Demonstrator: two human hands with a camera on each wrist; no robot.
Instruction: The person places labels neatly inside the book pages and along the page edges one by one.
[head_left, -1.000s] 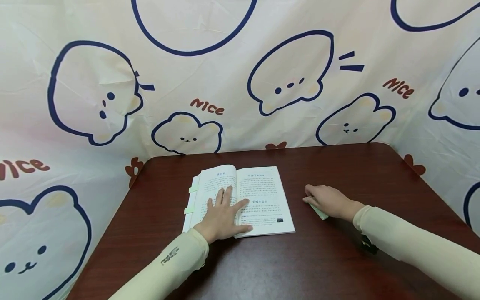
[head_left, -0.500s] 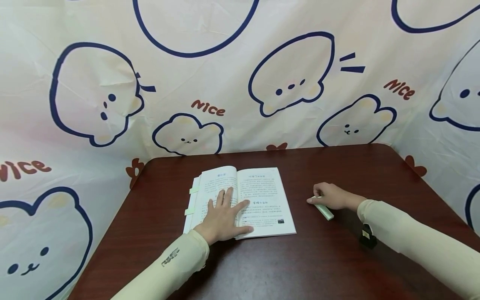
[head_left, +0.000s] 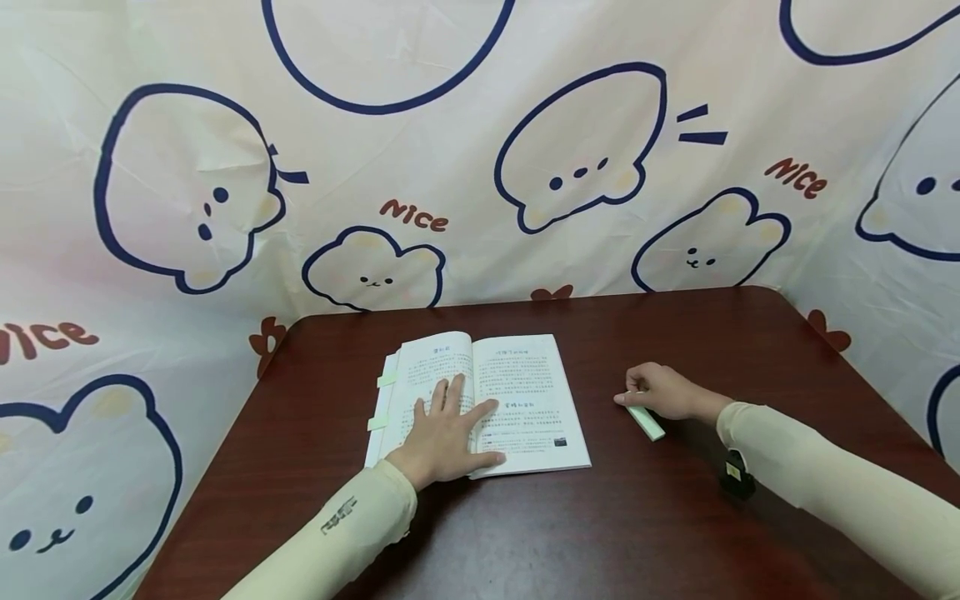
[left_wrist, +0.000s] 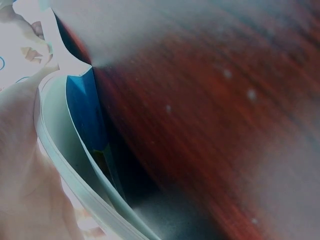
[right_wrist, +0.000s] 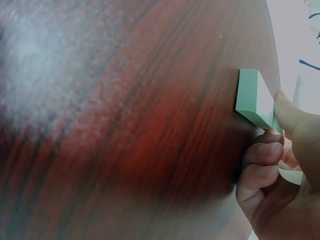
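An open book (head_left: 525, 375) with printed pages lies on the table, left of the middle. My left hand (head_left: 442, 437) rests on it with fingers spread, mostly over the left page. Two pale green sticky tabs (head_left: 378, 422) stick out from its left edge. To the right of the book, my right hand (head_left: 667, 392) pinches a thick pale green sticky note pad (head_left: 647, 423) between thumb and curled fingers. In the right wrist view the end of the pad juts out past the fingers. The left wrist view shows the book's curved page edges and a blue surface beneath them.
The table (head_left: 525, 542) is dark reddish wood with rounded far corners. A pale curtain (head_left: 465, 167) with cartoon bear drawings hangs behind it and along both sides. A small black device (head_left: 737, 473) sits under the right wrist.
My right hand has shifted slightly to the right with the pad, and more of the pad shows below the fingers. The left hand and the book have stayed put.
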